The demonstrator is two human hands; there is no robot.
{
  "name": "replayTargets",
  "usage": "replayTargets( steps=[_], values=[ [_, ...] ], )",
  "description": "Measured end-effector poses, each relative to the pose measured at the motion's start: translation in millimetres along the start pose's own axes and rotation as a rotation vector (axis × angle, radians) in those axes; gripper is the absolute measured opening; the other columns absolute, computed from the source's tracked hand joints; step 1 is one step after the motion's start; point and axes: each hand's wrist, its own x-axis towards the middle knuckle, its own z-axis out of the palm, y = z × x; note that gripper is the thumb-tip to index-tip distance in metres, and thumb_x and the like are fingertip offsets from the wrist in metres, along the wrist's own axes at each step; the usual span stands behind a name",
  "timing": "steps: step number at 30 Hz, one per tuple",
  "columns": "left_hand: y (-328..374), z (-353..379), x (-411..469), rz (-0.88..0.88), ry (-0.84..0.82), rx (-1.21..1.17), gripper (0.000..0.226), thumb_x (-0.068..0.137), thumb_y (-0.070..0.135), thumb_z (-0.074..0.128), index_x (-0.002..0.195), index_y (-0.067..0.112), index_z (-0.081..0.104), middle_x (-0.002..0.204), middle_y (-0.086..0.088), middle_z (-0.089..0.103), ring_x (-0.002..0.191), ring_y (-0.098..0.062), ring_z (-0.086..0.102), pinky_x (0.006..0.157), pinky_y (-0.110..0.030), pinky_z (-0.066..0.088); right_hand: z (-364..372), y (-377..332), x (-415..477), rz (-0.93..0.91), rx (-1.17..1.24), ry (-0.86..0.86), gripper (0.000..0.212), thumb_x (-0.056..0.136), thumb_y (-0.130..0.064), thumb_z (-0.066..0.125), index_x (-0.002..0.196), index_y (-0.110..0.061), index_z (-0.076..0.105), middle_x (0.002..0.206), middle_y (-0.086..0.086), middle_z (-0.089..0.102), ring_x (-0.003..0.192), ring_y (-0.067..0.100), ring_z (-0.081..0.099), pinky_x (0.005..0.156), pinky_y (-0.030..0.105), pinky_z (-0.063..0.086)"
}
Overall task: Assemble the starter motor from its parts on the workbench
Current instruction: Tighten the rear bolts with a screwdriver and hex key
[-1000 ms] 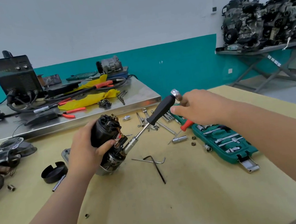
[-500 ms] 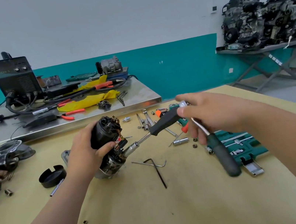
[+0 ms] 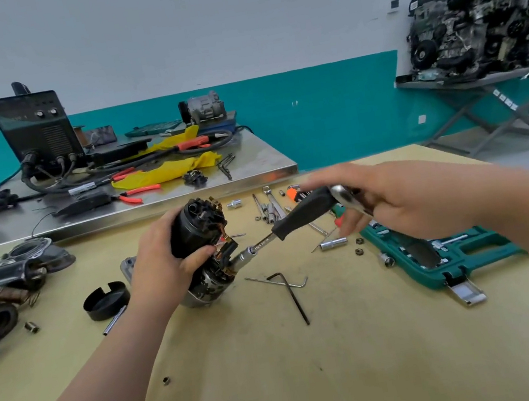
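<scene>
Underneath: one tan workbench (image 3: 319, 382) carries everything listed below.
Steel table: one steel table (image 3: 250, 164) stands just behind it, strewn with cables and yellow cloth.
Socket case: one green socket case (image 3: 473, 257) lies open at the right.
Hands: two. The left hand (image 3: 159, 269) wraps firmly round the starter motor. The right hand (image 3: 405, 202) pinches the ratchet head, with its forefinger stretched along the driver's handle.
Starter motor: one starter motor (image 3: 198, 242) is held tilted at mid-bench, brush end up.
Socket driver: one black-handled socket driver (image 3: 306, 211) has its socket set against the motor's brush end.
Ratchet: one ratchet (image 3: 343, 193), its chrome head at the driver's handle end.
Black cap: one black cap (image 3: 105, 300) sits left of the motor.
Hex keys: two hex keys (image 3: 290, 286), one black and one silver, lie crossed near the motor.
Loose nuts: two loose nuts (image 3: 359, 240) lie beside the case corner.
</scene>
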Motion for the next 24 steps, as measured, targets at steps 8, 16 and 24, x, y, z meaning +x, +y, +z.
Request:
replayTargets(
  steps=[8,16,24],
  values=[
    [-0.1,1.0,2.2,0.004,-0.024,0.007,0.072,0.072,0.028,0.083,0.133,0.034,0.045,0.116,0.015,0.048,0.108,-0.006,0.041,0.094,-0.035,0.037,-14.5,12.0,6.2,-0.603,-1.07,0.228,0.065,0.07,0.002,0.073,0.13,-0.017,0.06,0.137,0.017,0.054,0.084,0.028,0.062,0.061,0.04,0.056],
    [4.3,-2.1,-1.4,0.026,-0.003,-0.032,0.07,0.073,0.02,0.083,0.131,0.034,0.046,0.107,0.028,0.048,0.103,0.009,0.038,0.087,-0.022,0.034,-3.0,-25.1,36.4,0.507,0.016,0.214,0.071,0.09,-0.07,0.026,0.07,-0.013,0.064,0.048,0.002,0.063,0.053,0.018,0.067,0.059,0.029,0.049],
    [8.8,-3.2,-0.6,0.028,0.003,-0.042,0.069,0.071,0.018,0.084,0.128,0.033,0.048,0.102,0.039,0.041,0.094,0.012,0.036,0.086,-0.028,0.034,-12.9,-14.6,29.2,-0.051,-0.647,0.099,0.029,0.096,-0.041,0.05,0.123,-0.032,0.052,0.1,-0.012,0.041,0.066,0.008,0.046,0.064,0.027,0.039]
  ],
)
